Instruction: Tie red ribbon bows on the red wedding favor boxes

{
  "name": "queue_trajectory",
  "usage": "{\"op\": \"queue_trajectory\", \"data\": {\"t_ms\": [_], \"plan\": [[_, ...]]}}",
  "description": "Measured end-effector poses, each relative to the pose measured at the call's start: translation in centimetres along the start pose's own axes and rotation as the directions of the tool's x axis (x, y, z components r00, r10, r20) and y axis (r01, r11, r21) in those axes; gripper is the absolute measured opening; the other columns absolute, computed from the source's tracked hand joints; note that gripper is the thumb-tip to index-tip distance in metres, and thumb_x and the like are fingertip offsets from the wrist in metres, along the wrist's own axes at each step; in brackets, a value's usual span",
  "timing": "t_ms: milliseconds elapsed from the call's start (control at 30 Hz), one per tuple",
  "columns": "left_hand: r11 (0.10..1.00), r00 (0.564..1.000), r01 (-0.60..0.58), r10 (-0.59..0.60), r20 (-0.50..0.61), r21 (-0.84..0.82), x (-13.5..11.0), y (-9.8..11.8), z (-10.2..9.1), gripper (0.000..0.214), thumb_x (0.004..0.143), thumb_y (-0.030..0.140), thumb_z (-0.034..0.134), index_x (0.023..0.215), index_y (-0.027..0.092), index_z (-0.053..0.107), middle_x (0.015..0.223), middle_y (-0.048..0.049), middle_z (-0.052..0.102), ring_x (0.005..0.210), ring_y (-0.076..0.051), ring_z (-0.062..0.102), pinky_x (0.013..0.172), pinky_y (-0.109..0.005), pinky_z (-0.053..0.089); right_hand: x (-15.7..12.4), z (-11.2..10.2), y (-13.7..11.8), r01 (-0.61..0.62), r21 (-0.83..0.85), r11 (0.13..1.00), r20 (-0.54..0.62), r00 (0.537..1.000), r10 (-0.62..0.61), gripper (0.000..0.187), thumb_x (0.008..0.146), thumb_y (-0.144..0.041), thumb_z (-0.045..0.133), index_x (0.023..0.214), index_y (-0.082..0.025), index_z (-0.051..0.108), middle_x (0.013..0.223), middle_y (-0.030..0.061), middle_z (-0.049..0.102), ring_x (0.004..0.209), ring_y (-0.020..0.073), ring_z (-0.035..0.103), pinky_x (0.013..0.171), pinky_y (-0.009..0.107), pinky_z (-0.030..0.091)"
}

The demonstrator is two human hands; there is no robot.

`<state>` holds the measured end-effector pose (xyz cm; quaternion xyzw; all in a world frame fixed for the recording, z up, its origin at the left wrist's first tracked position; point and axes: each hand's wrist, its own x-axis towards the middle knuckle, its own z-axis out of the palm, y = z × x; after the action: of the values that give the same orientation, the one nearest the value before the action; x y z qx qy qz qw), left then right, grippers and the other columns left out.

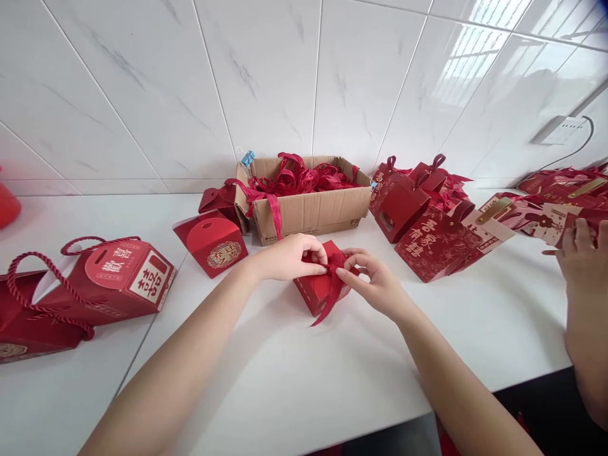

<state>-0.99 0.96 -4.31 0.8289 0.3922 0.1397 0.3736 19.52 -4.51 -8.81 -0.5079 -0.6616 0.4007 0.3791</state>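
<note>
A small red gift box stands on the white table in front of me. A red ribbon lies over its top and hangs down its front. My left hand pinches the ribbon at the top of the box, fingers closed. My right hand pinches the same ribbon from the right side. Both hands meet over the box top.
A cardboard box full of red ribbons sits behind. Red gift boxes and rope-handled red bags lie to the left, more red boxes to the right. Another person's hand works at the right edge. A white tiled wall stands behind.
</note>
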Motion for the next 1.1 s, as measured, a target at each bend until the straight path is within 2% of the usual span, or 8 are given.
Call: {"op": "queue_trajectory", "data": {"t_ms": [167,433,567,700,800,900,967,1100], "plan": [[1.000,1.000,0.006,-0.006,-0.008,0.010,0.0,-0.1,0.1,0.018,0.078,0.038,0.060,0.079,0.021,0.066,0.088,-0.0024,0.062,0.077,-0.016,0.057,0.065,-0.028,0.045,-0.3,0.7,0.1,0.029,0.008,1.000,-0.041,0.999,-0.028,0.030,0.074,-0.044,0.071,0.070,-0.020,0.053,0.127,0.0081,0.052,0.098,0.0218,0.059,0.089,0.040,0.046],[1.000,0.999,0.027,-0.027,-0.022,-0.007,0.1,0.0,0.2,0.018,0.079,0.036,0.058,0.082,0.020,0.063,0.085,-0.0020,0.063,0.072,-0.015,0.056,0.060,-0.026,0.043,0.1,0.9,0.8,0.047,0.067,0.997,-0.150,0.988,-0.036,0.026,0.079,-0.039,0.067,0.069,-0.020,0.053,0.122,0.0096,0.056,0.119,0.0254,0.051,0.090,0.039,0.044],[0.999,0.999,0.032,-0.033,-0.040,-0.024,0.1,0.0,0.2,0.015,0.079,0.034,0.056,0.082,0.020,0.061,0.079,-0.0008,0.062,0.067,-0.014,0.053,0.059,-0.025,0.041,0.2,1.0,1.1,0.060,0.156,0.986,-0.099,0.994,-0.045,0.028,0.083,-0.044,0.062,0.072,-0.020,0.052,0.123,0.0090,0.056,0.106,0.0222,0.057,0.083,0.035,0.048],[0.998,0.997,0.043,-0.046,-0.068,-0.037,0.0,0.0,0.2,0.014,0.079,0.032,0.055,0.084,0.021,0.061,0.080,-0.0004,0.062,0.068,-0.014,0.052,0.060,-0.026,0.041,0.4,1.1,1.2,0.052,0.145,0.988,-0.130,0.991,-0.033,0.034,0.089,-0.050,0.049,0.077,-0.019,0.058,0.119,0.0086,0.059,0.103,0.0210,0.059,0.083,0.033,0.048],[0.998,0.997,0.042,-0.045,-0.060,-0.042,-0.1,0.3,0.2,0.012,0.077,0.028,0.054,0.083,0.021,0.061,0.078,-0.0006,0.061,0.067,-0.015,0.052,0.059,-0.026,0.040,0.4,1.0,1.1,0.017,0.156,0.988,-0.172,0.985,0.010,0.032,0.091,-0.049,0.044,0.083,-0.020,0.056,0.098,0.0063,0.066,0.089,0.0188,0.062,0.080,0.033,0.049],[0.999,0.999,0.044,-0.044,-0.003,-0.016,-0.3,0.6,0.1,0.010,0.075,0.024,0.053,0.081,0.021,0.061,0.075,-0.0004,0.059,0.063,-0.014,0.049,0.056,-0.025,0.039,0.2,0.7,0.8,-0.023,0.171,0.985,-0.188,0.981,0.055,0.026,0.089,-0.045,0.048,0.079,-0.021,0.049,0.076,0.0024,0.066,0.074,0.0172,0.062,0.075,0.033,0.049],[0.999,0.998,0.040,-0.041,0.044,0.009,-0.6,0.9,-0.1,0.010,0.075,0.022,0.052,0.080,0.021,0.061,0.077,-0.0006,0.060,0.063,-0.014,0.049,0.056,-0.025,0.038,-0.2,0.5,0.5,0.002,0.136,0.991,-0.166,0.986,0.020,0.024,0.089,-0.042,0.049,0.078,-0.021,0.050,0.071,0.0016,0.063,0.073,0.0172,0.060,0.075,0.033,0.048],[0.999,0.995,0.033,-0.036,0.091,0.033,-1.2,1.5,-0.7,0.009,0.075,0.022,0.052,0.079,0.022,0.061,0.083,-0.0007,0.063,0.067,-0.015,0.052,0.057,-0.024,0.039,-0.9,0.1,0.0,0.150,0.001,0.989,-0.077,0.986,-0.149,0.018,0.088,-0.036,0.054,0.081,-0.021,0.059,0.083,0.0037,0.063,0.082,0.0179,0.059,0.080,0.033,0.047]]}}
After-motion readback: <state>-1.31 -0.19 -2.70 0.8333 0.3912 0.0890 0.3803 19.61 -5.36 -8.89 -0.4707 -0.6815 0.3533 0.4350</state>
